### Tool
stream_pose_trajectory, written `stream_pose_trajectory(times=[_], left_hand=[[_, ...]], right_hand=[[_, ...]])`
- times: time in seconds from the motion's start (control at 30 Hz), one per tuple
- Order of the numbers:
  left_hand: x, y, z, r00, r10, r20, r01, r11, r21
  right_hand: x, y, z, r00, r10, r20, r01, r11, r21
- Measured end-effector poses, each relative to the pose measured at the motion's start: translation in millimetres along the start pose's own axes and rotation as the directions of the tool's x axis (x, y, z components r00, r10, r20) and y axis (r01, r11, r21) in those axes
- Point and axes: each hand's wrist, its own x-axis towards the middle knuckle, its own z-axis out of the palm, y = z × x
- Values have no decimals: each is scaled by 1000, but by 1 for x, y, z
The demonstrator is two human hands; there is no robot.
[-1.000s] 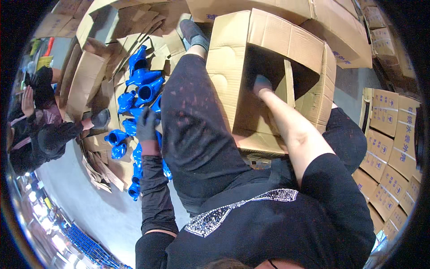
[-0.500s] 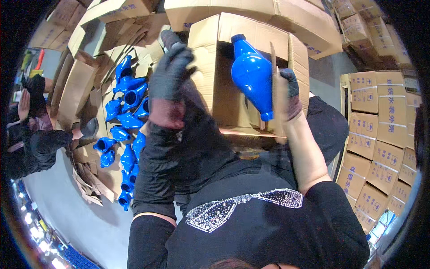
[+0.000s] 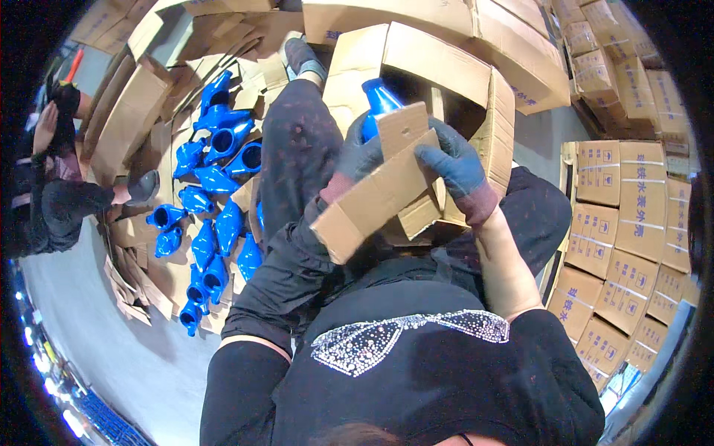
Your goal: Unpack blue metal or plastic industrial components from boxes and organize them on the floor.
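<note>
Both my hands wear dark gloves with maroon cuffs and meet over an opened cardboard box (image 3: 502, 123) between my knees. My left hand (image 3: 361, 156) is closed around a glossy blue housing (image 3: 382, 97), whose tapered pipe end sticks up. The rest of the housing is hidden behind a folded cardboard strip (image 3: 379, 193). My right hand (image 3: 455, 165) grips this strip at its right edge, thumb on the near face. The strip slants down to the left, across my left wrist, and has a small hole near its top.
Several blue housings (image 3: 216, 178) lie on flattened cardboard (image 3: 160, 197) to my left. Long cartons (image 3: 416, 18) stand beyond the open box. Strapped cartons (image 3: 625, 215) are stacked at the right. Another person (image 3: 63, 171) sits at the far left.
My left hand has come across to the right and taken hold of the blue housing. The cardboard strip, seen edge-on before, is now tilted flat in front of the housing. My view has shifted slightly.
</note>
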Motion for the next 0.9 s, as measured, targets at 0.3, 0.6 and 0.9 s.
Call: stream_pose_trajectory(times=[0.3,0.6,0.9], left_hand=[[-36,14,-16,969,-243,34,238,901,-363],[-53,56,11,989,-127,69,144,916,-375],[-28,58,15,931,-231,281,364,587,-723]], right_hand=[[2,-18,36,948,-271,167,315,866,-387],[-21,-28,45,933,-308,185,358,842,-404],[1,-35,-54,918,-84,-388,258,869,422]])
